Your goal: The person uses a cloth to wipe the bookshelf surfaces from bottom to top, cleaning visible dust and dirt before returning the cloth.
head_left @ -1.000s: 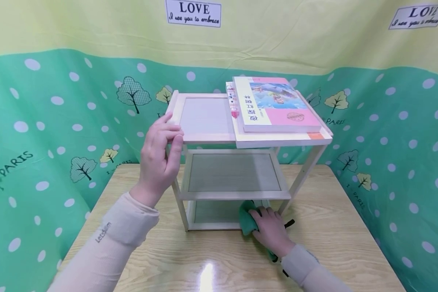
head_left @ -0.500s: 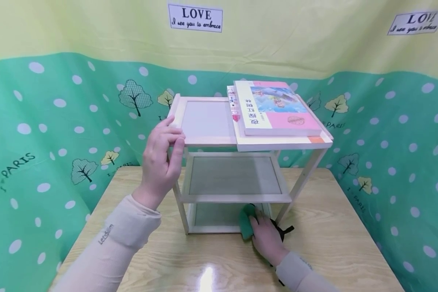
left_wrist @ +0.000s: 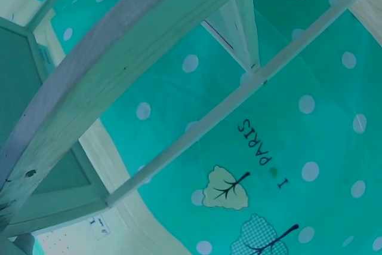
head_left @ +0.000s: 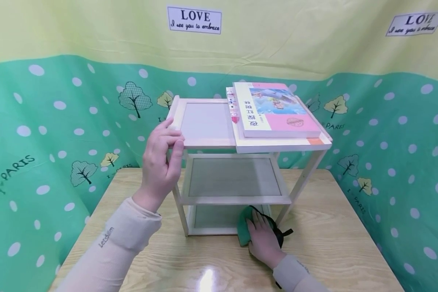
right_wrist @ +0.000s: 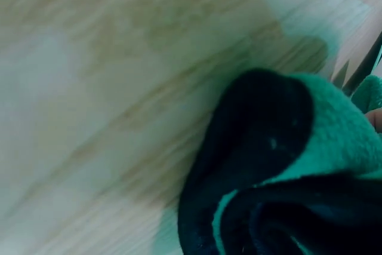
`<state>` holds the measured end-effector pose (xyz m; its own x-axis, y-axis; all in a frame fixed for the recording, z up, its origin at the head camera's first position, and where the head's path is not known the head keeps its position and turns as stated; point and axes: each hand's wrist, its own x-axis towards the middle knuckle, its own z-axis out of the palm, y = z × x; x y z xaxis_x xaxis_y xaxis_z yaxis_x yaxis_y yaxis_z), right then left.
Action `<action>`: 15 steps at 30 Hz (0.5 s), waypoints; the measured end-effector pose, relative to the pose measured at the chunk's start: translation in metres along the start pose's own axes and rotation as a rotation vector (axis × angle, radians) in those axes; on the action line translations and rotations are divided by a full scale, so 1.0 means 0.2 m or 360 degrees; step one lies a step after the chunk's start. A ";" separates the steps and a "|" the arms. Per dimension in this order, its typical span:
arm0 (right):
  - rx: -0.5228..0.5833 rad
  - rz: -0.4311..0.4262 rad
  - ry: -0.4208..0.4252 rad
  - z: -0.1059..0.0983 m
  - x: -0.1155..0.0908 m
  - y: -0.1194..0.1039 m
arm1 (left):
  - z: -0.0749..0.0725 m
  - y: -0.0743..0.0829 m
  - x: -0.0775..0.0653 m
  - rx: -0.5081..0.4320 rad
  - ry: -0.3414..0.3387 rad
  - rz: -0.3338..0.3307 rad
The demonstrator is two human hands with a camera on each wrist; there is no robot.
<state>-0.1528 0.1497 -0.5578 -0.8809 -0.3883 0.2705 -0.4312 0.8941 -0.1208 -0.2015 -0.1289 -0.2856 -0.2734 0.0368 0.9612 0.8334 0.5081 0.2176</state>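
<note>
A small pale wooden three-tier shelf [head_left: 235, 200] stands on the table. My left hand [head_left: 158, 162] holds its top left front corner, thumb at the front edge and fingers over the side. The left wrist view shows the shelf's wooden frame [left_wrist: 119, 70] close up. Low at the right front, my right hand [head_left: 265, 243] grips a green cloth [head_left: 243, 233] with black edging, pressing it at the bottom tier's front edge. Bunched green and black folds of the cloth [right_wrist: 340, 129] fill the lower right of the right wrist view. The right palm's underside is hidden.
Two stacked books [head_left: 282, 111], the upper one pink and white, lie on the right half of the top tier. The middle tier [head_left: 235, 177] is grey-panelled. A wood-grain table [head_left: 332, 243] lies below, with a green patterned curtain [head_left: 95, 93] around it.
My right hand has shifted slightly left and toward me with the cloth, and its fingers lie flatter over it. The left hand stays at the shelf corner. The head view has tilted up slightly.
</note>
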 end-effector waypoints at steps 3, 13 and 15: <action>0.0012 -0.0009 0.0038 0.00 -0.01 0.00 | 0.00 0.00 0.00 -0.0014 0.0008 0.0001; -0.0043 0.0071 -0.0075 0.01 -0.01 -0.02 | -0.01 0.01 0.00 0.0000 0.0000 0.0002; -0.0051 0.0088 -0.0078 0.01 -0.02 -0.02 | 0.00 0.01 0.00 -0.0007 0.0005 0.0004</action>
<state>-0.1486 0.1466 -0.5599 -0.9120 -0.3479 0.2172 -0.3759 0.9208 -0.1036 -0.1994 -0.1287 -0.2849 -0.2700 0.0355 0.9622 0.8362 0.5041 0.2160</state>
